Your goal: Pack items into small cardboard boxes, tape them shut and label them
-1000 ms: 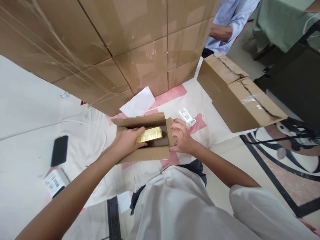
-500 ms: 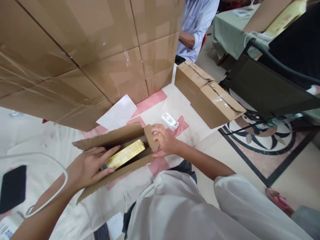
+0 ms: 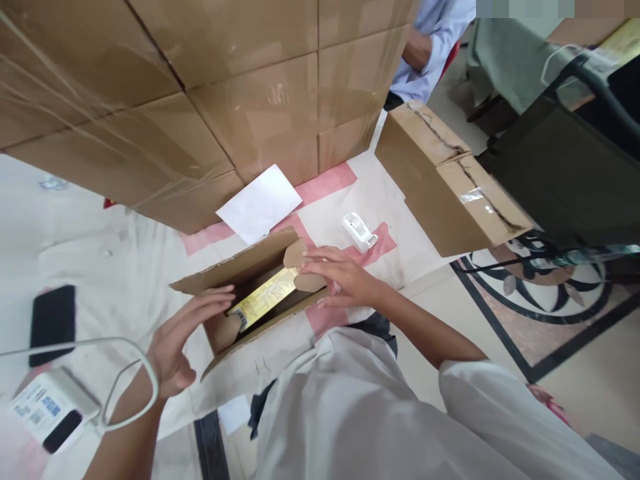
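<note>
An open cardboard box [image 3: 280, 317] sits on the cloth in front of me, with a yellow carton [image 3: 265, 297] lying inside it. Its end flaps are folded partly inward over the carton's ends. My left hand [image 3: 185, 333] is at the box's left end, fingers stretched toward the opening and holding nothing. At the right end, my right hand [image 3: 345, 277] rests its extended fingers against the folded flap, not wrapped round it. A white sheet of paper [image 3: 260, 203] and a white plastic tape dispenser-like object [image 3: 359, 232] lie just beyond the box.
Stacked taped cartons [image 3: 255, 100] rise behind the box. Another cardboard box [image 3: 440, 187] stands at the right, near a dark chair [image 3: 560, 167]. A phone [image 3: 53, 323], a white device [image 3: 55, 407] and a cable lie left. A person in a blue shirt [image 3: 435, 53] is beyond.
My left hand has drawn back from the yellow carton to the box's left end. My right hand has opened at the right flap. Both end flaps are now bent inward.
</note>
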The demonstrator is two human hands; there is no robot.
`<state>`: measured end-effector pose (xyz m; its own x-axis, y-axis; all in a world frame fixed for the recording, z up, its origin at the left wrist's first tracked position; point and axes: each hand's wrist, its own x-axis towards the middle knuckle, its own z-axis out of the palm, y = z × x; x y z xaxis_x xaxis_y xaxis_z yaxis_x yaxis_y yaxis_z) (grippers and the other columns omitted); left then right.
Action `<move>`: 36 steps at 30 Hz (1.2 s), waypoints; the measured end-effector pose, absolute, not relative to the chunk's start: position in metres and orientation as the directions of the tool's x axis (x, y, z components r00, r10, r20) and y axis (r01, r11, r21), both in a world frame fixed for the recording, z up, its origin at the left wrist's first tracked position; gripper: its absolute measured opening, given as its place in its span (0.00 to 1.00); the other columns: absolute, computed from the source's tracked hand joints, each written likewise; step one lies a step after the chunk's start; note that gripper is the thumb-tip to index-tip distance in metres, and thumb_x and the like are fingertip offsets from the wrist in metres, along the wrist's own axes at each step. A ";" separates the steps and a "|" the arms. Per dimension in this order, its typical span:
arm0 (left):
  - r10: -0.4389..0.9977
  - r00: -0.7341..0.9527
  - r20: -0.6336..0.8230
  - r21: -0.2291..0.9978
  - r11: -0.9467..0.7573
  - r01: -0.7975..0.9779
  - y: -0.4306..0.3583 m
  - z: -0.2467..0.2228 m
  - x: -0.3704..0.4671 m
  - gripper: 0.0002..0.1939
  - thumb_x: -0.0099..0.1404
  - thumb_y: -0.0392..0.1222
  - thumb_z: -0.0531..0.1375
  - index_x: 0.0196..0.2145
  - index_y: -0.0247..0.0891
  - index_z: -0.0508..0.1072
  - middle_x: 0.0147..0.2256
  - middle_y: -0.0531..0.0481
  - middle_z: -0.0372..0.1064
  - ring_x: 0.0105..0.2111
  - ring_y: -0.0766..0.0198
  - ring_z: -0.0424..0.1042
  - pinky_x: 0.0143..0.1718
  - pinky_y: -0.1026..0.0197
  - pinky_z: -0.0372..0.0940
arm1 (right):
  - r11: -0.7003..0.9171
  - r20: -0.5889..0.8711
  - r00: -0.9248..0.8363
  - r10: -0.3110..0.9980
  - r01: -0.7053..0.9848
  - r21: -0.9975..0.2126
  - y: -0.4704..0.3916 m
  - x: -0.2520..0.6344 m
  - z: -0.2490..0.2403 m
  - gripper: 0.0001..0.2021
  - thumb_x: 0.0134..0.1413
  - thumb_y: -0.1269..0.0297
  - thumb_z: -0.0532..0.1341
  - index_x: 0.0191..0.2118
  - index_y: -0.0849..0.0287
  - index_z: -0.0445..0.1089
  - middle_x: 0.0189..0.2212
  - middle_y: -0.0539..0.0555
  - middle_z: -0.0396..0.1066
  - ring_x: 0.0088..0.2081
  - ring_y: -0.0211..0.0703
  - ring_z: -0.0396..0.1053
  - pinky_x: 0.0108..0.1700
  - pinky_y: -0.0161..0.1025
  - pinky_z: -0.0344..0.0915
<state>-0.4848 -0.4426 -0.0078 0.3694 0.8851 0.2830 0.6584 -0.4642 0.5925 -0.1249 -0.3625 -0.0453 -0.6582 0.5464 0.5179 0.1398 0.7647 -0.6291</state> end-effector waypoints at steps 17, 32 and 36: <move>0.827 0.239 0.509 0.058 -0.311 0.949 -0.455 -0.003 -0.452 0.46 0.63 0.49 0.65 0.73 0.37 0.52 0.74 0.30 0.43 0.72 0.24 0.43 0.67 0.22 0.43 | 0.610 0.483 -0.402 0.778 0.296 -0.735 -0.369 -0.161 -0.043 0.48 0.53 0.69 0.61 0.76 0.51 0.39 0.68 0.64 0.56 0.69 0.61 0.53 0.67 0.64 0.60; 0.881 0.374 0.288 0.011 -0.394 0.919 -0.466 -0.022 -0.433 0.36 0.69 0.54 0.61 0.69 0.38 0.62 0.62 0.35 0.68 0.61 0.39 0.65 0.64 0.39 0.55 | 0.222 0.309 0.101 0.946 0.493 -0.841 -0.326 -0.077 -0.050 0.10 0.63 0.59 0.60 0.40 0.57 0.77 0.42 0.58 0.78 0.45 0.50 0.74 0.48 0.48 0.70; 0.880 0.368 0.300 -0.021 -0.380 0.925 -0.459 -0.020 -0.430 0.29 0.67 0.49 0.63 0.64 0.38 0.71 0.57 0.34 0.71 0.55 0.38 0.67 0.60 0.37 0.57 | -0.117 -0.007 0.227 0.974 0.477 -0.871 -0.307 -0.049 -0.053 0.14 0.56 0.55 0.60 0.40 0.58 0.77 0.41 0.57 0.78 0.41 0.48 0.73 0.43 0.42 0.69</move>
